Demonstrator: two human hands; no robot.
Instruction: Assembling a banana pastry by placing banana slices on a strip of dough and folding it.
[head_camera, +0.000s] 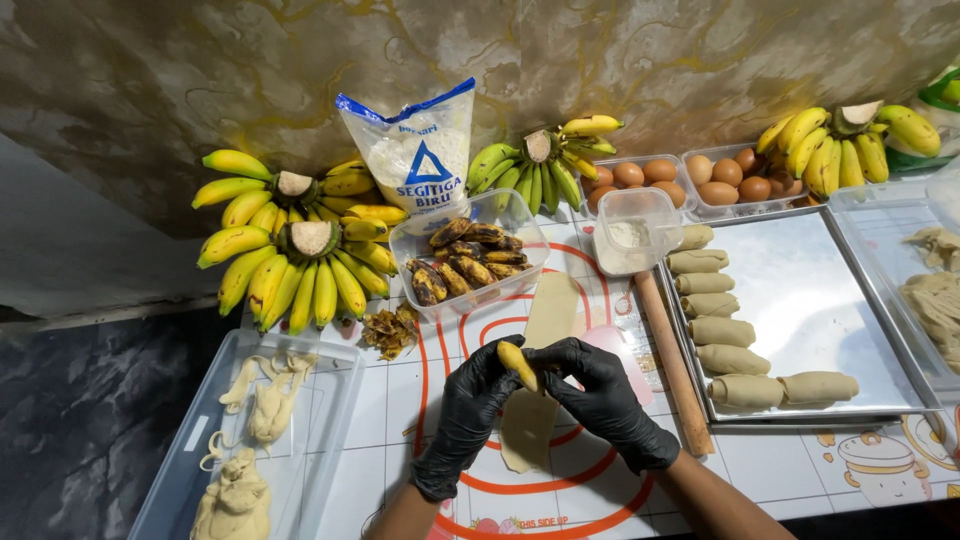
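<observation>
We are at a small food-preparation counter, a kitchen set up for making snacks in batches. We see bunches of yellow bananas (290, 262) lined up against a marbled wall (500, 60), a bag of flour (418, 150), and clear cartons of brown eggs (690, 178). A silicone pastry mat (590, 480) with red circles covers the tiled worktop, and a wooden rolling pin (673, 362) lies on it. A steel tray (830, 300) carries a row of dough-wrapped rolls (722, 331), a plastic tub (470, 255) holds browned banana pieces, and another container (330, 400) holds dough scraps. Our hands wear black disposable gloves (600, 400), as food handling calls for.
</observation>
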